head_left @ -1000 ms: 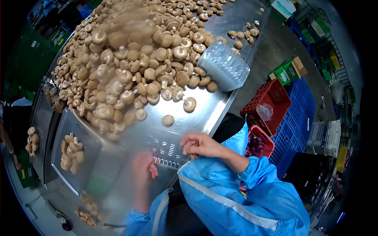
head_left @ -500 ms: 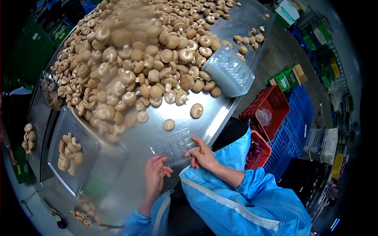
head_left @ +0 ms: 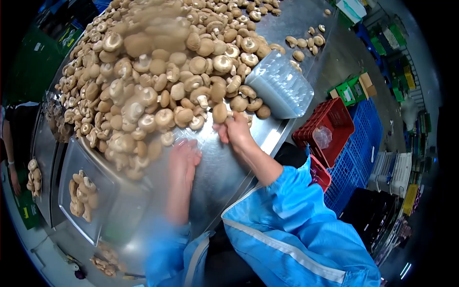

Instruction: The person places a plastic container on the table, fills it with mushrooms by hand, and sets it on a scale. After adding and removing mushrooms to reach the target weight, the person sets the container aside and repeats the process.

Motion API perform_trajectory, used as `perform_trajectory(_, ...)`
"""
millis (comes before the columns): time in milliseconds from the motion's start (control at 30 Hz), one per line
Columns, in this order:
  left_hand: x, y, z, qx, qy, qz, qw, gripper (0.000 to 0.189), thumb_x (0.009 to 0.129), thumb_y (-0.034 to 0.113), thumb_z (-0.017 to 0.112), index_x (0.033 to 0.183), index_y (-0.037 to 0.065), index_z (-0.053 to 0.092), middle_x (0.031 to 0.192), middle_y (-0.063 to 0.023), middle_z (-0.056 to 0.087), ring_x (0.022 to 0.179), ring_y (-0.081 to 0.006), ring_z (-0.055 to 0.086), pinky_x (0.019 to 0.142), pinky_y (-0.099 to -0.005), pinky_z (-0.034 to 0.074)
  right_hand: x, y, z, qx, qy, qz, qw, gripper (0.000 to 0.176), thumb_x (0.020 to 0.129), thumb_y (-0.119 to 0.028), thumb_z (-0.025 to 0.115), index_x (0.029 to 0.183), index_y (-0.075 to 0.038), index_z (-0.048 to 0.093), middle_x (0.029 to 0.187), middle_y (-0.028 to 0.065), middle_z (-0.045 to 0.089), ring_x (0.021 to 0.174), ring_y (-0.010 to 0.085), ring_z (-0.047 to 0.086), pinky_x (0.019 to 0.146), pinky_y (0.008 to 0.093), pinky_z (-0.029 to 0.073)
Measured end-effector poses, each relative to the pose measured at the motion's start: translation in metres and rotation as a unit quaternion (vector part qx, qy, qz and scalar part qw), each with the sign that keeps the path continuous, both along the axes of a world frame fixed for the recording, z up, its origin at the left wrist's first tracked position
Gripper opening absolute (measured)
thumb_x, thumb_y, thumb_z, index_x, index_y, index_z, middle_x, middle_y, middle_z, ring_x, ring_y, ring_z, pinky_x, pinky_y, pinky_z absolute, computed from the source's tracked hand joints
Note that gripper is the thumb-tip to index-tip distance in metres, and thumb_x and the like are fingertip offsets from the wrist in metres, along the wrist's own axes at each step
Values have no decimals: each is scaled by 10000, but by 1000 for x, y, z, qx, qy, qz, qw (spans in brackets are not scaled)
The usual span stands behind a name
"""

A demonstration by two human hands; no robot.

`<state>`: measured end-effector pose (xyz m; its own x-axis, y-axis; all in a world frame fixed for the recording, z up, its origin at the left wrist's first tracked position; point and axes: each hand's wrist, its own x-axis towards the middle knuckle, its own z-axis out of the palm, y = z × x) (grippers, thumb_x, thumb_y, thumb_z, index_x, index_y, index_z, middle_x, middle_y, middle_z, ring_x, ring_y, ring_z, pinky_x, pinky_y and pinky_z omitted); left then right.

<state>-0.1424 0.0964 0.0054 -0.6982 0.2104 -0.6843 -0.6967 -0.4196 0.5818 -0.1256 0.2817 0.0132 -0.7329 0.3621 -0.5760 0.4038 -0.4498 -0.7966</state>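
A big heap of brown shiitake mushrooms [head_left: 165,117] covers the far part of the metal table [head_left: 217,179]. My left hand [head_left: 184,160], blurred, reaches to the near edge of the heap with its fingers stretched out. Just beyond its fingertips, a clear plastic tray [head_left: 193,133] lies against the mushrooms, hard to see on the shiny metal. My right hand [head_left: 237,131] is at the heap's front edge, fingers curled at a shiitake mushroom [head_left: 248,117]. Another mushroom [head_left: 220,113] stands right by its fingertips. The ends of those fingers are partly hidden.
A stack of clear trays [head_left: 279,86] rests on the table's right edge. To the left, a clear bin [head_left: 107,191] contains several mushrooms. Red crates [head_left: 330,129] and a blue pallet [head_left: 368,138] are on the floor at right. A person's arm [head_left: 12,162] shows at far left.
Both hands have moved forward from the near edge to the heap. The clear tray has moved forward too. Two loose mushrooms no longer lie apart on the bare metal.
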Motion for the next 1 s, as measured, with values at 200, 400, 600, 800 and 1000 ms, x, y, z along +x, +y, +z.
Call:
perform_trajectory(200,8,13,-4,17,-15,3,1000,344,954,18,520,1268,-63,404,1058,-247,620,602,-252,608,439,-274,470,2,23,15,96,22,82,992,356,968,-15,318,1290,66,448,817,190,655,442,156,532,366,281,416)
perform_trajectory(400,83,-26,0,33,-55,-18,998,400,961,97,544,1313,-23,396,1072,-233,623,624,-272,613,468,-303,461,46,7,38,185,-53,208,959,437,972,-23,346,1403,5,411,808,139,665,449,136,555,361,272,435)
perform_trajectory(600,96,-57,-2,-9,-71,28,997,341,959,114,550,1260,3,433,1071,-205,638,613,-245,609,481,-292,476,59,-24,33,103,-67,238,963,500,949,-7,342,1446,45,347,851,161,671,462,148,554,384,282,451)
perform_trajectory(800,-14,-23,12,-114,6,-17,993,259,920,-53,426,1172,-106,453,956,-242,642,460,-164,514,316,-219,330,22,-14,2,51,-14,99,994,540,916,40,311,1454,74,312,852,194,661,453,180,575,389,313,472)
perform_trajectory(1000,-73,-13,-19,-168,82,-51,981,200,952,-27,401,1114,-69,510,768,-166,603,419,-172,493,313,-250,298,-34,-16,-13,151,41,69,985,337,928,61,319,1224,57,482,603,126,554,431,188,559,378,324,457)
